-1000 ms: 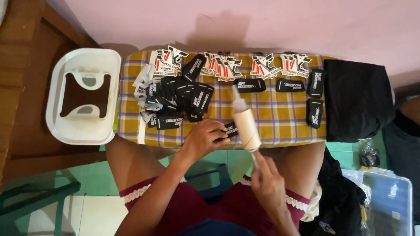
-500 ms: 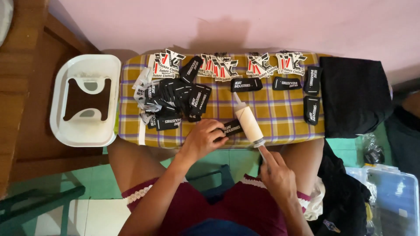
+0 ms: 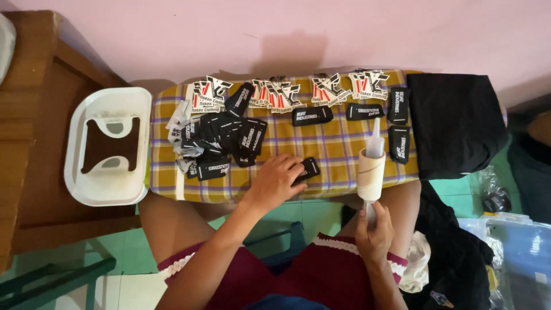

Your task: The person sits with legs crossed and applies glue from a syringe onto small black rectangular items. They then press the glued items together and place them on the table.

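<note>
Lint roller (image 3: 372, 166), with a pale paper roll and a clear tip, being held from below by the right hand (image 3: 373, 229), fingers wrapping closed around the handle. Standing now almost straight, tip pointing away from the body, over the near edge of the yellow checked cloth (image 3: 344, 149) on the lap. Having swung to the right compared with a moment ago: then leaning toward the left hand, just beside it, now staying clearly apart from it. Left hand (image 3: 275, 181) resting flat and open on the cloth, fingertips pressing on one small black label (image 3: 310, 168), not gripping it, only pinning it down. Meaning, by judgement, the label being kept in place by the left hand alone, with the roller lifted off that spot. Lying to the left of this hand, a loose pile of black labels (image 3: 221, 138); running along the far edge, a row of white, red and black tags (image 3: 281, 95); sitting apart between them and the roller, several single black labels. Covering the right end of the cloth, a folded black garment (image 3: 456, 123). Standing beside the left end, a white plastic basket (image 3: 106, 183) on wooden furniture. Showing at lower right, a blue plastic box (image 3: 511, 247).
</note>
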